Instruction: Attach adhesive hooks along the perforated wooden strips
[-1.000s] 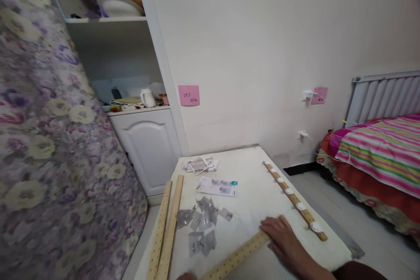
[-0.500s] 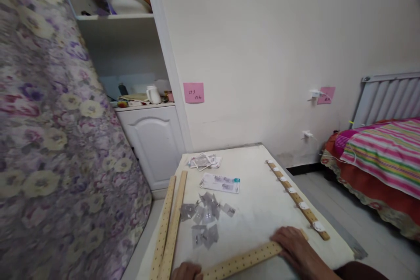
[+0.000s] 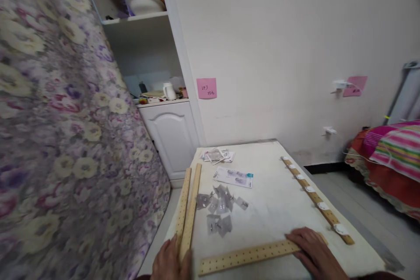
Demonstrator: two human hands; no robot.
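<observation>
Two perforated wooden strips (image 3: 189, 210) lie side by side, lengthwise, on the left of the white-covered table. Around their near ends is my left hand (image 3: 171, 262), closed, with its thumb on the right and fingers on the left. A third perforated wooden strip (image 3: 249, 257) lies crosswise at the near side. My right hand (image 3: 313, 251) is closed over its right part, and a short end shows past the fingers. Far right, another wooden strip (image 3: 313, 193) carries several round white pieces. Small clear plastic bags (image 3: 221, 203) with metal bits lie mid-table.
A printed card pack (image 3: 233, 176) and a pile of packets (image 3: 218, 155) lie toward the table's far end. A floral curtain (image 3: 72, 140) hangs at left, beside a white cabinet (image 3: 172, 135). A bed (image 3: 393, 162) stands at right; the wall is behind the table.
My left hand has left the left end of the crosswise strip and moved left onto the two lengthwise strips. My right hand stays on the crosswise strip. The view has turned slightly left.
</observation>
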